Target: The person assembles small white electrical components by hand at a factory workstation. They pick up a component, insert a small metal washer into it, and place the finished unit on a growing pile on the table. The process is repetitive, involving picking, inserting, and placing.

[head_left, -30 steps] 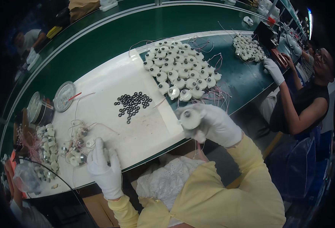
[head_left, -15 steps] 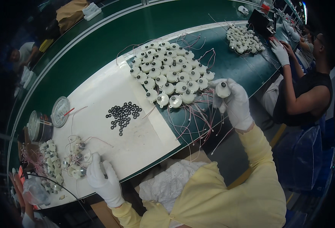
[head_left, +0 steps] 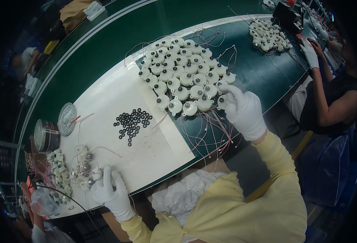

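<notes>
My right hand [head_left: 245, 113], in a white glove, has its bent fingers on a round white motor unit [head_left: 221, 102] with a dark shaft tip. That unit is at the near right edge of a cluster of similar white motor units [head_left: 178, 73], whose pink and white wires [head_left: 215, 133] hang over the table edge. My left hand [head_left: 113, 196], also gloved, is beside a small group of wired motors [head_left: 83, 178]. Its fingers are curled, and a thin wire shows by the wrist; what lies inside the grip is hidden.
Black rubber rings [head_left: 132, 123] lie loose on the white sheet [head_left: 158, 150]. At left stand a round tin [head_left: 47, 135] and its lid [head_left: 67, 119] with a red stick. Another motor cluster [head_left: 269, 35] sits at far right, near a co-worker's gloved hand [head_left: 309, 53].
My right hand has brought the motor unit from above the table's edge, down and left against the cluster. My left hand's fingers have drawn closer together. The view has shifted slightly.
</notes>
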`<move>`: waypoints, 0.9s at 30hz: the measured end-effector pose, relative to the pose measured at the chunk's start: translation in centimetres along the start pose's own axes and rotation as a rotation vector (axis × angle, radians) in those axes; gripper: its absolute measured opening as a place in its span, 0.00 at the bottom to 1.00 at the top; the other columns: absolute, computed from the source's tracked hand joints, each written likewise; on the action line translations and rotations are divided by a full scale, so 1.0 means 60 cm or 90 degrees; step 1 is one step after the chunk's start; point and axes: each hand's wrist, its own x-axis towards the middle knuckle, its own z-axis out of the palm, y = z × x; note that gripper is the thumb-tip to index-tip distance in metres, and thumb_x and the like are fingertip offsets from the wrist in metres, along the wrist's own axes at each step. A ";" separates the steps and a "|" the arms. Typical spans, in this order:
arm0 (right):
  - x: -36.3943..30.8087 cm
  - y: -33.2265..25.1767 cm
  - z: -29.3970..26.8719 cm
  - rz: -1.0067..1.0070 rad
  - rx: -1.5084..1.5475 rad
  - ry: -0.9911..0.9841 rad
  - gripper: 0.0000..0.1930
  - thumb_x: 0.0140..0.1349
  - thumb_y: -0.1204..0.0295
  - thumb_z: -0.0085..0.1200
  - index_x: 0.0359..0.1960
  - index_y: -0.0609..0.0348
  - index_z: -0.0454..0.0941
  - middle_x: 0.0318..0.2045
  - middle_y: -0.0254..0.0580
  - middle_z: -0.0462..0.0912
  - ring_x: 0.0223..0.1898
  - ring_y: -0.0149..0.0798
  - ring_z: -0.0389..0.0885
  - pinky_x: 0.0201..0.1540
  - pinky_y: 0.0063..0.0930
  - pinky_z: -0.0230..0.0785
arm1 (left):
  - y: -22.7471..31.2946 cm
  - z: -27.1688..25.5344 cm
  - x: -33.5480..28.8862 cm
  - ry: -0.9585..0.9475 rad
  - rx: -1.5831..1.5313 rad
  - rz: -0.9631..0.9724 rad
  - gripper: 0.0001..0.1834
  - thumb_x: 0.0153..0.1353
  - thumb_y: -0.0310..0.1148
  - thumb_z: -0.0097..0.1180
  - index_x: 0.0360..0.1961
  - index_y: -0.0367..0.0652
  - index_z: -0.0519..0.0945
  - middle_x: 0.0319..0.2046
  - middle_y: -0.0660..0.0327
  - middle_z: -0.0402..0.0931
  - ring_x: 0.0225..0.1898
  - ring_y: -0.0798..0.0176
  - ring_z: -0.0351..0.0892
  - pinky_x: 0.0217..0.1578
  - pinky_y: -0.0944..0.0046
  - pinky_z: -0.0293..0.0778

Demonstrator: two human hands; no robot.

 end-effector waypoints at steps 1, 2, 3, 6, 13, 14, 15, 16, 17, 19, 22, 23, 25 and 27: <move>0.000 -0.001 0.003 -0.002 -0.018 -0.007 0.13 0.61 0.75 0.54 0.48 0.54 0.79 0.19 0.35 0.81 0.17 0.42 0.76 0.28 0.36 0.69 | 0.002 -0.002 0.002 0.000 0.015 0.008 0.18 0.52 0.25 0.67 0.47 0.45 0.87 0.24 0.62 0.74 0.31 0.55 0.74 0.36 0.54 0.70; 0.001 0.000 0.005 -0.001 -0.022 -0.008 0.13 0.61 0.75 0.54 0.47 0.53 0.78 0.19 0.34 0.81 0.17 0.42 0.77 0.27 0.36 0.68 | 0.003 -0.003 0.004 0.000 0.030 0.015 0.19 0.52 0.25 0.67 0.47 0.46 0.87 0.23 0.63 0.73 0.33 0.54 0.75 0.36 0.53 0.70; 0.001 0.001 0.006 0.000 -0.027 -0.009 0.12 0.61 0.75 0.55 0.47 0.53 0.78 0.19 0.33 0.81 0.17 0.42 0.77 0.27 0.35 0.68 | 0.000 -0.003 0.007 0.004 0.036 0.049 0.19 0.52 0.25 0.66 0.48 0.46 0.87 0.22 0.64 0.74 0.36 0.53 0.76 0.38 0.53 0.70; 0.000 -0.001 0.010 0.001 -0.054 -0.030 0.14 0.60 0.75 0.55 0.49 0.53 0.77 0.19 0.32 0.80 0.17 0.41 0.78 0.26 0.35 0.67 | -0.002 -0.013 0.015 0.006 0.062 0.122 0.19 0.55 0.26 0.63 0.50 0.46 0.86 0.24 0.65 0.75 0.44 0.50 0.77 0.43 0.52 0.72; 0.001 -0.006 0.012 -0.004 -0.109 -0.013 0.15 0.62 0.77 0.57 0.50 0.52 0.77 0.19 0.33 0.81 0.17 0.41 0.78 0.26 0.34 0.65 | -0.001 -0.042 0.023 0.069 -0.071 -0.020 0.18 0.69 0.28 0.51 0.57 0.36 0.82 0.49 0.54 0.80 0.56 0.51 0.74 0.58 0.56 0.68; 0.002 -0.007 0.011 0.004 -0.122 -0.016 0.14 0.62 0.77 0.57 0.50 0.52 0.77 0.19 0.33 0.81 0.17 0.41 0.77 0.26 0.34 0.65 | 0.003 -0.045 0.023 0.099 -0.139 -0.084 0.18 0.73 0.29 0.48 0.58 0.33 0.81 0.53 0.52 0.80 0.59 0.52 0.73 0.61 0.57 0.66; 0.003 -0.009 0.009 0.016 -0.143 -0.029 0.14 0.63 0.76 0.58 0.50 0.51 0.78 0.21 0.35 0.83 0.17 0.42 0.77 0.26 0.34 0.66 | -0.001 -0.045 0.019 0.113 -0.250 -0.189 0.20 0.78 0.32 0.43 0.60 0.29 0.78 0.60 0.48 0.76 0.60 0.57 0.73 0.60 0.59 0.67; 0.002 -0.009 0.010 0.020 -0.165 -0.036 0.13 0.63 0.76 0.59 0.50 0.51 0.78 0.22 0.36 0.84 0.17 0.42 0.77 0.26 0.34 0.66 | -0.001 -0.047 0.023 0.157 -0.262 -0.204 0.21 0.79 0.34 0.42 0.61 0.29 0.77 0.60 0.47 0.75 0.61 0.57 0.72 0.61 0.60 0.67; 0.001 -0.006 0.011 0.025 -0.187 -0.043 0.13 0.63 0.75 0.59 0.50 0.51 0.78 0.23 0.37 0.84 0.18 0.42 0.78 0.26 0.34 0.66 | 0.000 -0.049 0.031 0.201 -0.275 -0.218 0.22 0.79 0.35 0.42 0.61 0.28 0.76 0.61 0.47 0.74 0.61 0.57 0.72 0.61 0.60 0.67; 0.001 -0.002 0.012 0.025 -0.188 -0.040 0.14 0.63 0.75 0.60 0.50 0.52 0.79 0.24 0.38 0.85 0.19 0.42 0.78 0.26 0.35 0.66 | -0.014 -0.062 0.035 0.216 -0.137 -0.167 0.26 0.81 0.40 0.39 0.63 0.26 0.73 0.62 0.47 0.74 0.63 0.56 0.71 0.62 0.60 0.67; 0.004 0.000 0.011 0.022 -0.125 -0.021 0.15 0.63 0.75 0.60 0.52 0.52 0.79 0.25 0.40 0.85 0.21 0.45 0.79 0.27 0.37 0.67 | -0.004 -0.064 0.046 0.272 -0.200 -0.218 0.27 0.81 0.42 0.39 0.63 0.26 0.73 0.61 0.47 0.74 0.62 0.57 0.72 0.63 0.60 0.67; 0.005 0.001 0.011 0.028 -0.105 -0.021 0.16 0.63 0.75 0.60 0.52 0.52 0.79 0.25 0.41 0.85 0.22 0.47 0.80 0.28 0.39 0.68 | -0.001 -0.064 0.050 0.289 -0.219 -0.232 0.28 0.81 0.43 0.39 0.63 0.25 0.73 0.61 0.48 0.75 0.62 0.57 0.72 0.63 0.60 0.67; 0.007 0.000 0.013 0.058 -0.021 -0.016 0.16 0.63 0.76 0.59 0.53 0.52 0.79 0.25 0.44 0.85 0.23 0.50 0.80 0.29 0.42 0.70 | 0.000 -0.067 0.047 0.314 -0.246 -0.258 0.29 0.81 0.44 0.39 0.63 0.25 0.73 0.60 0.49 0.75 0.62 0.57 0.72 0.63 0.60 0.67; 0.009 -0.001 0.016 0.104 0.108 -0.008 0.16 0.64 0.77 0.57 0.54 0.52 0.79 0.25 0.47 0.84 0.23 0.53 0.80 0.30 0.44 0.71 | -0.005 -0.064 0.043 0.309 -0.296 -0.263 0.28 0.81 0.43 0.39 0.63 0.25 0.73 0.60 0.50 0.75 0.60 0.58 0.74 0.61 0.61 0.68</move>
